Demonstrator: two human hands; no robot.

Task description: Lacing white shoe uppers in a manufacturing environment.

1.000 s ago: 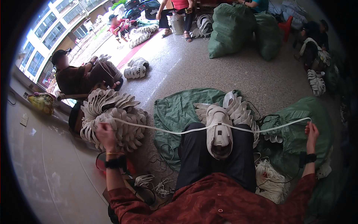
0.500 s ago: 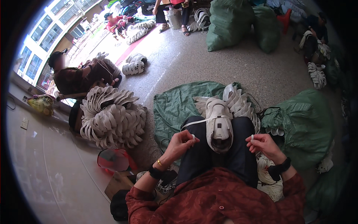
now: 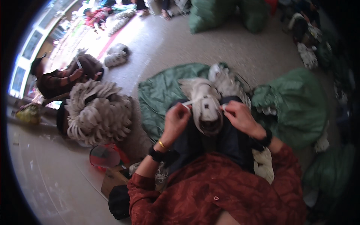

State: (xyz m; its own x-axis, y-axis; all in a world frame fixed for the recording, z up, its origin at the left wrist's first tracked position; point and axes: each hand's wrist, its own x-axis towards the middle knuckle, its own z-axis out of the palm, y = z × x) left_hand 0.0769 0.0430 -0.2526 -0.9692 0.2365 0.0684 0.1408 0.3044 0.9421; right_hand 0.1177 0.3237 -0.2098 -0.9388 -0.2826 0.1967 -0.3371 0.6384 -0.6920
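On your dark-trousered thighs [image 3: 187, 145] lies an off-white mesh shoe [image 3: 210, 113], probably light and pliable; steady it by its sides. Your left hand [image 3: 176, 119] and right hand [image 3: 241, 117] pinch a flat white fabric lace [image 3: 187, 102], likely limp, best held near its tips.

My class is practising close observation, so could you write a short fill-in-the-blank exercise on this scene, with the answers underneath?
1. The shoe upper lies ____ the left hand and the right hand.
2. The lace pinched in the fingers is ____ in colour.
3. The gold bracelet is worn on the ____ wrist.
4. The large sack to the right of the shoe upper is ____ in colour.

Missing words: between; white; left; green
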